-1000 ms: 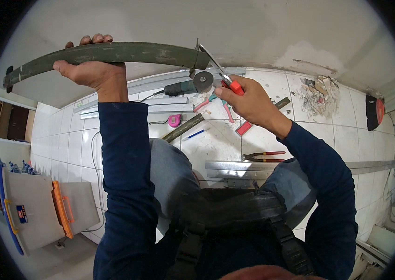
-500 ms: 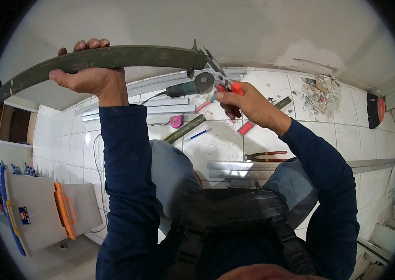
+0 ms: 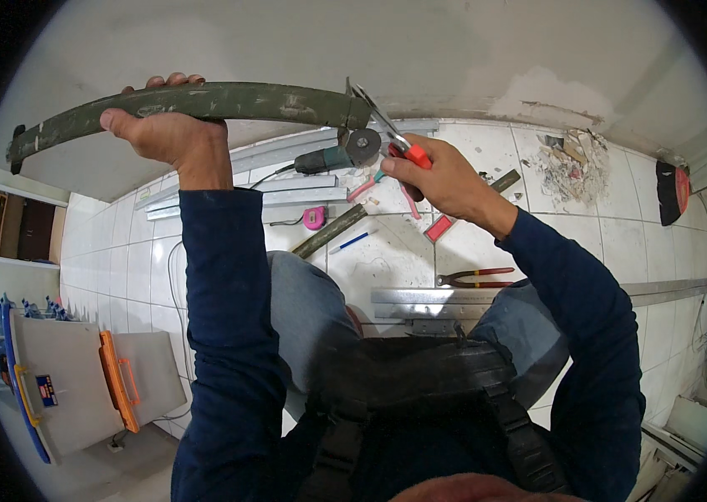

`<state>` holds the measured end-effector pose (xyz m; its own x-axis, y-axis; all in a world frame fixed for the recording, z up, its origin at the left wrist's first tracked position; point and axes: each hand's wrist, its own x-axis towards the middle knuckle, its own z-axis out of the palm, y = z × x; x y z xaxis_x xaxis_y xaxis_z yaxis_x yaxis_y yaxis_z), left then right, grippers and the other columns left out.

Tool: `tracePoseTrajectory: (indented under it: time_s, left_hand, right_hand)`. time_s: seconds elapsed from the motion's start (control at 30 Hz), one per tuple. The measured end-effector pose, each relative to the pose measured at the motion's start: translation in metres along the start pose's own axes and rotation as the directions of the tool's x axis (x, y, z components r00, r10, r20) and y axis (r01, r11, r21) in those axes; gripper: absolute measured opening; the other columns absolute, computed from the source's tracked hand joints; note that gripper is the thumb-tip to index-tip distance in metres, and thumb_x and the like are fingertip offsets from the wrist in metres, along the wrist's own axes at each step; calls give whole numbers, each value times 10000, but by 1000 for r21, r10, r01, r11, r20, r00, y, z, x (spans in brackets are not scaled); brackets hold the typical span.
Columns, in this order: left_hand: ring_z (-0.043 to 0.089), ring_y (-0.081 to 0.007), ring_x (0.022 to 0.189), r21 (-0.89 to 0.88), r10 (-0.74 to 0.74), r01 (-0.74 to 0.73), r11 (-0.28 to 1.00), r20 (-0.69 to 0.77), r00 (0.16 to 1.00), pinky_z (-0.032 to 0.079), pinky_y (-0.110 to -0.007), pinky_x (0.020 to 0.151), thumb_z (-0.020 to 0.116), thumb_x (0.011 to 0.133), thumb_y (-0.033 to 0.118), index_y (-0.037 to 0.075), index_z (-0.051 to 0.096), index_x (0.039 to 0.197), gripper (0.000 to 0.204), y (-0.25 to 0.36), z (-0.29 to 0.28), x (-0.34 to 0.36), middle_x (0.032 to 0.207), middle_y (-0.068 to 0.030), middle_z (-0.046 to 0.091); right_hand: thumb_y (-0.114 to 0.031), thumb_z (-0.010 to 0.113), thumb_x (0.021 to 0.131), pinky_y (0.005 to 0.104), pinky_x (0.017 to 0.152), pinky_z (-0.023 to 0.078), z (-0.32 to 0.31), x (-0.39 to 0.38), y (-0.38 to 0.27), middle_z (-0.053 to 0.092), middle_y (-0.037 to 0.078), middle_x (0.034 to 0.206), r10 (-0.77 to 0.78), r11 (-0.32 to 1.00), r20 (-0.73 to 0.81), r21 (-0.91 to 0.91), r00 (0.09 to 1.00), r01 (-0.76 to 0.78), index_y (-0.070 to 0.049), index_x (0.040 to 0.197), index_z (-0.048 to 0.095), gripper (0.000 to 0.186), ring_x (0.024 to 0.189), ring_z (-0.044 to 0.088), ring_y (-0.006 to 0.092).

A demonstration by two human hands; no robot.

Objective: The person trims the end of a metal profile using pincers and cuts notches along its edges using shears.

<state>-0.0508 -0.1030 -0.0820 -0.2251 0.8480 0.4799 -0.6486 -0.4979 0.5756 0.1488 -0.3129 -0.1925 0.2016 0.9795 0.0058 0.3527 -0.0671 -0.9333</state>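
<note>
Our left hand grips the green channel, upper left; our right hand clasps red-handled snips, upper centre. We'd best keep the channel steady.

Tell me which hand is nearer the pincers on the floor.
Right. The right hand is raised ahead of the pincers; the left hand is farther off, well to their left.

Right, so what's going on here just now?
The person's left hand holds up a long dark green strip. The right hand grips red-handled snips at its right end; whether they touch it is hard to tell. A pink tape measure and pincers lie on the tiled floor, an angle grinder beyond them.
</note>
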Motion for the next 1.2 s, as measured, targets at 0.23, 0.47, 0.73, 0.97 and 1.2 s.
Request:
tracePoseTrajectory:
  time_s: [0.23,0.47,0.73,0.97,1.2]
  left_hand:
    - [600,-270,741,77,-61,69,995,-105,993,538,-437,633,251,1034,603,110,426,1210,553,-4,-7,8,923,-112,530]
    - [622,-319,830,234,-27,27,972,-4,1000,563,-473,729,300,1057,503,44,413,1230,504,0,-37,42,1005,-148,550]
    - [610,-314,829,85,-253,282,956,-251,934,584,-487,712,452,1025,354,19,362,1248,413,-9,-21,19,1058,-192,492]
    - [575,-288,736,10,-304,326,945,-330,893,550,-471,654,467,1024,360,38,354,1225,396,-13,-16,16,899,-169,525]
    - [583,-300,736,6,-334,356,934,-333,882,549,-479,667,487,1017,374,18,383,1231,428,-17,-17,13,908,-185,551]
  right_hand:
    - [-457,656,913,459,711,504,-3,7,-7,680,202,790,-138,932,-117,-352,983,89,-11,957,666,447,733,649,380]
    - [-366,669,881,468,752,532,-40,18,13,687,203,861,-98,748,-255,-656,962,-98,-52,1088,633,377,836,668,411]
    - [-130,765,781,435,800,497,-20,8,-2,631,133,999,-661,606,-268,-741,701,289,-69,1118,583,388,909,620,355]
    - [-153,794,697,421,846,491,-21,6,-8,634,100,1010,-637,583,-273,-783,721,218,-88,1084,605,436,964,624,300]
    - [-224,791,810,411,722,495,-19,1,-7,647,146,882,-466,776,-262,-581,845,247,-69,1068,601,355,773,617,345]
